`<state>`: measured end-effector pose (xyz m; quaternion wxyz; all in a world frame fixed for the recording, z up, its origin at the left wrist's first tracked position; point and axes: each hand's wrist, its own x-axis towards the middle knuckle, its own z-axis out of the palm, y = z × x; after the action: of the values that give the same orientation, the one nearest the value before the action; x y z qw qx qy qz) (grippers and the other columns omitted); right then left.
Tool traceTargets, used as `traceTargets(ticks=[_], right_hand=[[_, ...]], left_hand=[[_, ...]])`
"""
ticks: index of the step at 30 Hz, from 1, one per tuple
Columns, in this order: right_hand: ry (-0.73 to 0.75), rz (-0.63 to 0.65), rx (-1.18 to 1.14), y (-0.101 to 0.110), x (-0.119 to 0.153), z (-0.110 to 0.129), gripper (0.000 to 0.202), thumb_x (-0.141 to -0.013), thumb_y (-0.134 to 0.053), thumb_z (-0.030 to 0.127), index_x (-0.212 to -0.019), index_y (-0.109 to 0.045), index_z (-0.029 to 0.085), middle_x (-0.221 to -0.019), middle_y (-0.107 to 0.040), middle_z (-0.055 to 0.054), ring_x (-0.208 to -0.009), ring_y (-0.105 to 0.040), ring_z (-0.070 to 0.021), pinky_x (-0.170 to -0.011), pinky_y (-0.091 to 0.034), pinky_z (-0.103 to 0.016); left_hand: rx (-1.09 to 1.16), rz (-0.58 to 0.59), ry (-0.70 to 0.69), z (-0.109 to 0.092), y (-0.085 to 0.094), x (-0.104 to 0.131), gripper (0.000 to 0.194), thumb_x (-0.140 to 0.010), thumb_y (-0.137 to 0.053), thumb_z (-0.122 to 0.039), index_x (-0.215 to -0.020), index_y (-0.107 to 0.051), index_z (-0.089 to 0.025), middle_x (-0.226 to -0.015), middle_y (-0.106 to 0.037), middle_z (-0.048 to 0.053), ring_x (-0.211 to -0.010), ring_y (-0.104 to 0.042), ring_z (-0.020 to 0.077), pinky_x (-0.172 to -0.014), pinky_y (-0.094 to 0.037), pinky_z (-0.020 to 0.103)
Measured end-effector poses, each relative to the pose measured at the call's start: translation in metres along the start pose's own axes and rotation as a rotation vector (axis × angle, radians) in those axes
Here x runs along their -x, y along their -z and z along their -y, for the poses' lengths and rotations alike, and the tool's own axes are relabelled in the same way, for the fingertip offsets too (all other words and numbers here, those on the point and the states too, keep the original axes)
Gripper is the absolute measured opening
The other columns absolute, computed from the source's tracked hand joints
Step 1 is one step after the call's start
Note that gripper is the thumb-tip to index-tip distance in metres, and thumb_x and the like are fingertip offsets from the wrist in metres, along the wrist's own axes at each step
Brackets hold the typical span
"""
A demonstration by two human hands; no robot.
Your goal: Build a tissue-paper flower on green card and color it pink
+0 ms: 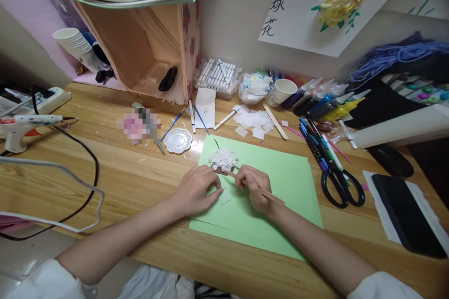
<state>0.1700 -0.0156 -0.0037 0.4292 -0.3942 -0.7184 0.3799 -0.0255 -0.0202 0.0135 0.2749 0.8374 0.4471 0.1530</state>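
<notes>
My right hand (pixel 254 187) grips a wooden craft stick (pixel 272 195), its far end at the brownish edge under a cluster of crumpled white paper pieces (pixel 223 160). The cluster lies on light green paper (pixel 284 173), with a thin dark curved line just above it. My left hand (pixel 199 190) rests at the left side of the green paper, thumb and forefinger closed together at the tips. Right beside those tips lies a small white paper square (pixel 226 196); whether they pinch it or something else, I cannot make out.
Loose white paper squares (pixel 252 119), another craft stick (pixel 275 121) and a white palette (pixel 178 140) lie behind the green paper. Black-handled scissors (pixel 342 187) and a phone (pixel 409 215) are rightward. A glue gun (pixel 24 126) and its cables occupy the left.
</notes>
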Motion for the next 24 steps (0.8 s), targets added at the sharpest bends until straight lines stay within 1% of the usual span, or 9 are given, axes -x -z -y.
traceTargets(ticks=[3,7,9,13,16,20,24], right_hand=[[-0.001,0.063,0.044,0.0,-0.001,-0.001,0.04,-0.097,-0.025,0.031,-0.07,-0.052,0.02,-0.058,-0.046,0.001,-0.054,-0.045,-0.013,-0.057,-0.036,-0.027],[0.024,0.173,0.131,-0.001,-0.004,0.0,0.034,-0.097,-0.029,0.028,-0.071,-0.051,0.02,-0.059,-0.047,0.001,-0.056,-0.046,-0.0122,-0.058,-0.036,-0.024],[0.005,0.208,0.158,-0.001,-0.006,0.001,0.031,-0.096,-0.032,0.027,-0.072,-0.051,0.02,-0.06,-0.048,0.002,-0.057,-0.047,-0.0119,-0.059,-0.036,-0.023],[-0.054,0.216,0.152,-0.002,-0.007,0.002,0.027,-0.095,-0.036,0.028,-0.074,-0.05,0.02,-0.063,-0.051,0.001,-0.059,-0.048,-0.0114,-0.06,-0.036,-0.022],[-0.075,0.204,0.124,-0.002,-0.008,0.002,0.027,-0.095,-0.038,0.029,-0.073,-0.049,0.02,-0.064,-0.051,0.001,-0.06,-0.048,-0.0113,-0.06,-0.037,-0.022],[-0.113,0.207,0.111,-0.002,-0.009,0.002,0.025,-0.095,-0.038,0.031,-0.077,-0.051,0.02,-0.067,-0.053,0.001,-0.062,-0.05,-0.0119,-0.062,-0.038,-0.023],[-0.137,0.194,0.092,-0.002,-0.008,0.001,0.025,-0.095,-0.038,0.032,-0.077,-0.052,0.021,-0.066,-0.054,0.001,-0.062,-0.05,-0.012,-0.061,-0.038,-0.023]], left_hand=[[0.049,0.012,0.006,0.003,0.006,0.0,0.009,-0.083,-0.055,-0.026,-0.077,-0.059,-0.019,-0.071,-0.053,0.0,-0.071,-0.049,0.0153,-0.066,-0.037,0.027],[0.079,-0.02,0.019,0.01,0.015,-0.001,0.009,-0.082,-0.057,-0.025,-0.076,-0.059,-0.019,-0.068,-0.051,-0.001,-0.069,-0.048,0.0142,-0.066,-0.036,0.027],[0.079,-0.029,0.026,0.014,0.016,-0.002,0.009,-0.082,-0.057,-0.025,-0.075,-0.059,-0.018,-0.068,-0.051,-0.001,-0.069,-0.048,0.014,-0.065,-0.035,0.027],[0.087,-0.063,0.028,0.018,0.014,-0.004,0.011,-0.084,-0.055,-0.026,-0.076,-0.058,-0.018,-0.068,-0.051,-0.001,-0.068,-0.048,0.0135,-0.063,-0.035,0.026],[0.091,-0.111,0.047,0.02,0.01,-0.006,0.012,-0.085,-0.054,-0.027,-0.077,-0.056,-0.018,-0.069,-0.051,-0.001,-0.067,-0.048,0.013,-0.062,-0.034,0.026],[0.07,-0.184,0.093,0.022,0.007,-0.01,0.013,-0.086,-0.053,-0.029,-0.078,-0.055,-0.018,-0.07,-0.051,-0.001,-0.067,-0.047,0.0133,-0.062,-0.034,0.026],[0.027,-0.247,0.1,0.022,0.007,-0.013,0.015,-0.087,-0.051,-0.03,-0.078,-0.055,-0.018,-0.068,-0.05,-0.001,-0.067,-0.047,0.0138,-0.062,-0.034,0.027]])
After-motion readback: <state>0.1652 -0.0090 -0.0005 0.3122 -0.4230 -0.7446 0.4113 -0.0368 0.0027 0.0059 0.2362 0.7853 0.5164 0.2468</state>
